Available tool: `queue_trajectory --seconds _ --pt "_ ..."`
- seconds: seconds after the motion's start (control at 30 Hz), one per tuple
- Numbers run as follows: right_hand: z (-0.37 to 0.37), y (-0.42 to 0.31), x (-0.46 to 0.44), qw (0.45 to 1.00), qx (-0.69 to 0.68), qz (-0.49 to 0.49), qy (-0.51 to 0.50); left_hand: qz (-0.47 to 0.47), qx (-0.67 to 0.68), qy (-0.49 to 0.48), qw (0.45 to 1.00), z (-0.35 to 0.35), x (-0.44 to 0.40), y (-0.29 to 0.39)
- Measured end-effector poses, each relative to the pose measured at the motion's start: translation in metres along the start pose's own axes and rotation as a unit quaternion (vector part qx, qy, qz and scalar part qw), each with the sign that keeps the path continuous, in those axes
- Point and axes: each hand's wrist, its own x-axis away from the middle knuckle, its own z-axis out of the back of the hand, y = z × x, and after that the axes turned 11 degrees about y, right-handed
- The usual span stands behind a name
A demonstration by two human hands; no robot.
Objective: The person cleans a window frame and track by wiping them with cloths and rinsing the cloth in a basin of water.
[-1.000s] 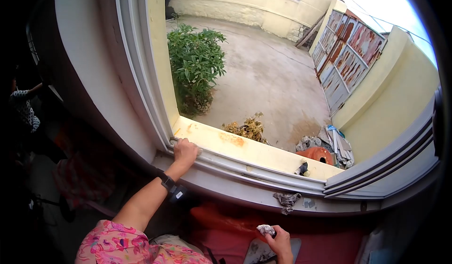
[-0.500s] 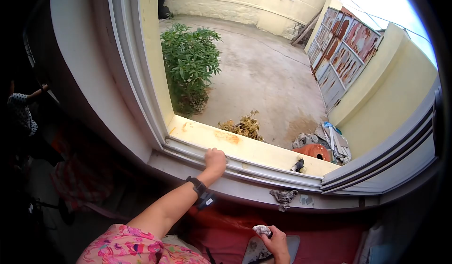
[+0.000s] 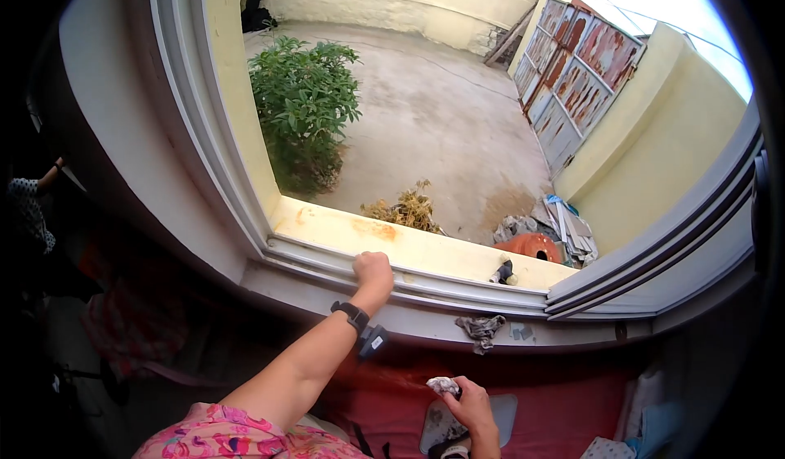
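Note:
My left hand (image 3: 374, 279), with a dark band at its wrist, is closed in a fist on the white window track (image 3: 458, 294). Whatever its fingers hold, if anything, is hidden. Lower down, my right hand (image 3: 473, 407) pinches a crumpled whitish-grey rag (image 3: 444, 385). Beneath that hand lies a pale tray-like object (image 3: 504, 420) with dark smudges, on a red cover (image 3: 556, 402). A dirty grey cloth (image 3: 482, 330) is draped over the inner sill, right of my left hand. Beside it are small grey pieces (image 3: 521, 330).
Sliding window panes (image 3: 654, 279) are stacked at the right. A small black-and-pale object (image 3: 504, 272) lies on the yellow outer ledge (image 3: 327, 223). Outside are a green bush (image 3: 302, 107), dry plants (image 3: 406, 209) and a rusty gate (image 3: 580, 74). Another person's spotted sleeve (image 3: 24, 201) shows far left.
The view has shifted slightly, so the window and yard sit further left and higher. My left hand remains at the track, and my right hand still holds the rag, a little higher in view.

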Motion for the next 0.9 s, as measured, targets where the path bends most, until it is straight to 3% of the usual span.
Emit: queue_trajectory --seconds 0.17,0.27,0.43,0.5,0.63,0.9 --pt "0.0 0.001 -0.003 1.0 -0.006 0.013 0.002 0.043 0.036 0.035 0.998 -0.013 -0.002 -0.008" --pt "0.007 -0.002 -0.001 1.0 -0.014 0.012 0.008 0.019 0.049 0.039 0.998 -0.006 0.001 -0.016" --pt "0.01 0.004 -0.001 0.999 -0.024 0.008 0.036 -0.004 0.104 -0.02 0.994 0.034 -0.017 -0.057" --pt "0.014 0.0 0.001 0.999 -0.018 0.015 0.037 -0.064 0.192 -0.08 0.976 0.038 -0.028 -0.091" --pt "0.013 0.0 0.002 0.999 -0.011 0.01 0.029 -0.133 0.233 -0.02 0.963 0.035 -0.037 -0.127" --pt "0.007 0.008 0.0 1.0 0.003 0.003 0.031 -0.342 0.275 -0.051 0.897 0.028 -0.024 -0.061"
